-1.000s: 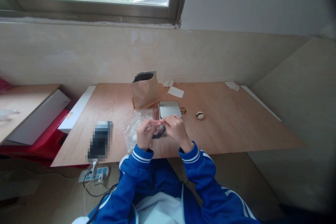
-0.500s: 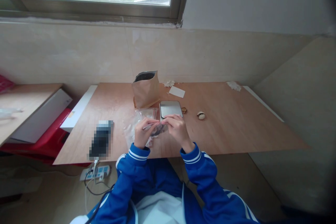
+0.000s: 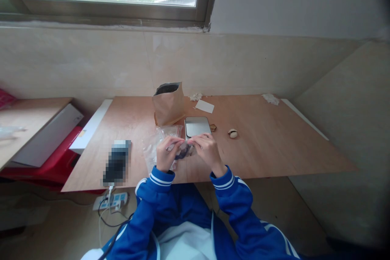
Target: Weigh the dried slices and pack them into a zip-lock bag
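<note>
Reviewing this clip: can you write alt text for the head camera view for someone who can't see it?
The left hand and right hand, in blue striped sleeves, pinch a small dark item inside a clear plastic bag on a plywood table. A brown paper bag and a flat silver device stand just beyond.

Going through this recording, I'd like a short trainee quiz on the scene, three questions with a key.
1. True or false: the brown kraft-paper bag stands upright on the light wooden tabletop.
2. The pale split nutshell lies on which side of the flat silver rectangular slab in the head view? A) left B) right
3. What transparent thing lies beneath the left hand and right hand?

Key: 1 true; 2 B; 3 a crumpled clear plastic bag.
</note>
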`<state>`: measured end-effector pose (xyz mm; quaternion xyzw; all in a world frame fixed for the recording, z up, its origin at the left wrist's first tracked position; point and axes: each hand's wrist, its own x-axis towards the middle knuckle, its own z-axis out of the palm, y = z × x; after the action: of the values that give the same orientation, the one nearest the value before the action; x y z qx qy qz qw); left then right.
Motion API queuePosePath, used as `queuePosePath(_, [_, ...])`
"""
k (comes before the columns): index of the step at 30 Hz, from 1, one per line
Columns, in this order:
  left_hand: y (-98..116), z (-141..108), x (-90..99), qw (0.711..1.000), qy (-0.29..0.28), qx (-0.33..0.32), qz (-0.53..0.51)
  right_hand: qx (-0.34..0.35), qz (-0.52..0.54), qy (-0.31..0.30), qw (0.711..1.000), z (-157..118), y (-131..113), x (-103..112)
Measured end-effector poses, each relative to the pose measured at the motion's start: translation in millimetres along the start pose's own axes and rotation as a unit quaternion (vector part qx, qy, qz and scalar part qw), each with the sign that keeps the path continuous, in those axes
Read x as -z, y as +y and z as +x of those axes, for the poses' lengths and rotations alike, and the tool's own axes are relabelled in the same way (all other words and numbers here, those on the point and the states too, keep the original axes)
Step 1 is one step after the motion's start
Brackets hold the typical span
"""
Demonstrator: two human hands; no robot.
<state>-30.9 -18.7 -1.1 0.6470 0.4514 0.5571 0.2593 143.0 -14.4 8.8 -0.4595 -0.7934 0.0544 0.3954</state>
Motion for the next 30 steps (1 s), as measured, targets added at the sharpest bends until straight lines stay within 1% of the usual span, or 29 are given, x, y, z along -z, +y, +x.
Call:
queuePosePath(4, [-1,0,-0.7,1.0,0.012,0.016,-0.008,-0.003,0.009,-0.001,1.0,-1,1,-2])
queuePosePath(9, [-7,-1,2.3,0.998,0.042,0.05,-0.016,-0.012,0.015,-0.011,1.0,-1,9,4])
queuePosePath(13, [-6,-1,-2.2,0.997,0.048,0.063,-0.008,-0.009,0.039,-0.008,0.999,-3,17,9])
queuePosePath(15, [-4,-1,-4.8,0.996,0.049,0.077,-0.017,-0.019,0.053,-0.009,0.998,-4,20,11])
queuePosePath(18, [-3,-1,-5.6,0.993,0.035,0.102,-0.045,-0.048,0.078,-0.02,0.996,-9,26,17])
queuePosePath(21, [-4,0,-5.4,0.99,0.005,0.123,-0.074,-0.076,0.094,-0.009,0.993,-13,34,23])
queuePosePath(23, [-5,0,-7.1,0.986,0.009,0.139,-0.095,-0.098,0.109,-0.002,0.989,-16,39,26])
queuePosePath(26, [-5,0,-13.1,0.97,0.032,0.194,-0.144,-0.153,0.176,-0.001,0.972,-20,44,28])
queuePosePath(28, [-6,-1,-19.3,0.949,0.033,0.249,-0.191,-0.196,0.237,-0.001,0.952,-23,45,27])
queuePosePath(30, [-6,-2,-27.3,0.923,0.023,0.301,-0.237,-0.229,0.274,0.014,0.934,-26,46,25])
